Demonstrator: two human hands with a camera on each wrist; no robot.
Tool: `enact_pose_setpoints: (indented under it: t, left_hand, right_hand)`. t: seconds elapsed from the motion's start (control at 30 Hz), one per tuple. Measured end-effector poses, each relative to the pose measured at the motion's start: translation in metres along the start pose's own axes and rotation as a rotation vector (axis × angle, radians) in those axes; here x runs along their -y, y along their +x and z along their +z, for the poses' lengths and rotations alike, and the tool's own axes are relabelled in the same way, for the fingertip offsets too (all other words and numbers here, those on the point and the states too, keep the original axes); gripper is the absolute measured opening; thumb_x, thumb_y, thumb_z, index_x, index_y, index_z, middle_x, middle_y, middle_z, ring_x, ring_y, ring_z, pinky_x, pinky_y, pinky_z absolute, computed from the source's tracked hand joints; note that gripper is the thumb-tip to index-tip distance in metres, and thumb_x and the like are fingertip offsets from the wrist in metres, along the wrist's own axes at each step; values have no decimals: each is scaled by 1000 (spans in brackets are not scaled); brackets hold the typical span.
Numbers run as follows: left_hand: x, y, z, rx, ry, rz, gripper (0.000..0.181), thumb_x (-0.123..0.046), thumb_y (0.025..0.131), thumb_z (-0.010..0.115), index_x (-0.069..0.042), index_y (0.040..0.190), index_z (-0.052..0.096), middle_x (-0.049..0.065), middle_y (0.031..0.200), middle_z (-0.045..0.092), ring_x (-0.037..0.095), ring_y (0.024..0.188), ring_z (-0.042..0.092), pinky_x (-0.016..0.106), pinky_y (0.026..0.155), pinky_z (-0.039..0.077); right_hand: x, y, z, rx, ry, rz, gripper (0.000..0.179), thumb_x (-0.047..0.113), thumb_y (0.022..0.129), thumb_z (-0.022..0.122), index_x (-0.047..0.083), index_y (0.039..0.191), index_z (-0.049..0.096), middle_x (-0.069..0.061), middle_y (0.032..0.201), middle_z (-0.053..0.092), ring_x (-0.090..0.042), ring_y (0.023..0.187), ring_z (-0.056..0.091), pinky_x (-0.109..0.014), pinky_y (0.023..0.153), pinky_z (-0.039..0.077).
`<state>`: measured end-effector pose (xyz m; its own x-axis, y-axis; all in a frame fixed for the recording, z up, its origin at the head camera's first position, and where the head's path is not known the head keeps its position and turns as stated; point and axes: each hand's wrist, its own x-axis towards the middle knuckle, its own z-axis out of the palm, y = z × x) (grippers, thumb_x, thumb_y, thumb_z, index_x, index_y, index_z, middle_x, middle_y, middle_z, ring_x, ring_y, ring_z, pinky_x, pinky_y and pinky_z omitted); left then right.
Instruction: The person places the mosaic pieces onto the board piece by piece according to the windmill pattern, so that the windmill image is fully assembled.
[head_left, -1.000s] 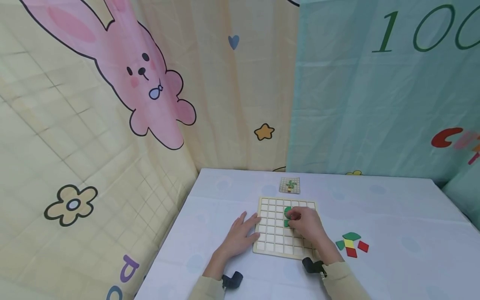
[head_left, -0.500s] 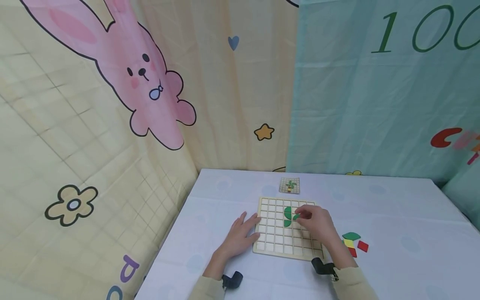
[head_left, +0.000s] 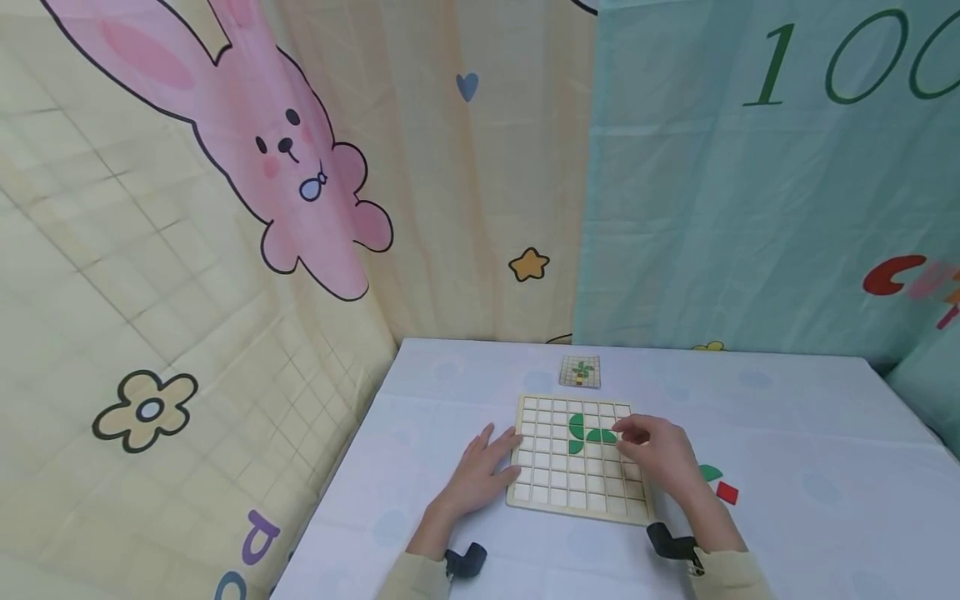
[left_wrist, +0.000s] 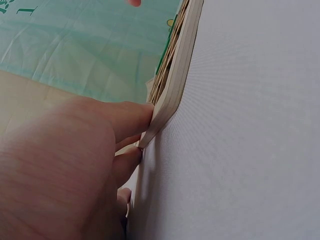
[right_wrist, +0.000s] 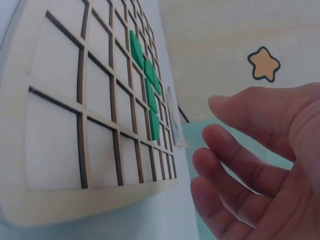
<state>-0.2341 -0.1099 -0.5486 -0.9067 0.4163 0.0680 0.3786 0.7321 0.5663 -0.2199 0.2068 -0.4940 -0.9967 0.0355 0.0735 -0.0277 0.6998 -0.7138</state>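
Observation:
A wooden grid board (head_left: 549,479) lies on the table with several green pieces (head_left: 602,436) in its cells. They have curved edges and sit in a column and a short row. My left hand (head_left: 480,467) rests at the board's left edge, fingers extended; in the left wrist view its thumb and fingertips touch the board's side (left_wrist: 172,87). My right hand (head_left: 660,454) hovers by the right end of the green row. In the right wrist view, the fingers of this hand (right_wrist: 250,165) are loosely bent, thumb apart from them, and nothing is between them.
Behind the board lies a small pattern card (head_left: 580,372) showing a gridded picture. To the right, a red square (head_left: 727,492) and a green leaf-shaped piece (head_left: 709,472) lie on the white tablecloth (head_left: 825,533), partly screened by the right forearm. Printed curtains hang behind.
My right hand has shifted right across the board, uncovering green pieces in the grid. Its forearm now covers some of the loose pieces. My left hand has stayed put.

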Motion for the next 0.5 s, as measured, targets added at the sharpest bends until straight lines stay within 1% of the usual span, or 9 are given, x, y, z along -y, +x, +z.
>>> enact_pose_setpoints:
  t: [0.17,0.3,0.4,0.5]
  left_hand:
    - [1,-1,-1,5,-6,2,54,-36,102,55,-21,153,45,-2,161,36,29,154,10,51,123,8]
    - [0,-1,0,1,-10,-4,54,-35,102,55,-20,153,46,-2,161,36,29,154,10,51,123,8]
    - [-1,-1,0,-3,-6,-10,54,-35,102,55,-20,153,46,-2,161,36,29,154,10,51,123,9]
    - [-2,0,0,-3,-4,-16,54,-36,102,55,-22,153,46,-3,161,35,28,154,10,51,123,8]
  right_hand:
    - [-8,-7,-11,24,-26,21,25,13,88,77,9,113,74,-3,96,68,-25,93,60,-39,74,56]
    - [-19,-12,-20,36,-64,2,25,13,88,77,9,113,74,-4,99,69,-27,95,62,-36,66,53]
    - [-27,-14,-25,47,-78,7,26,13,88,76,10,114,73,-5,103,70,-29,97,62,-34,62,51]
    - [-35,-15,-30,59,-102,16,26,15,88,77,11,114,73,-8,106,70,-31,98,62,-37,65,54]
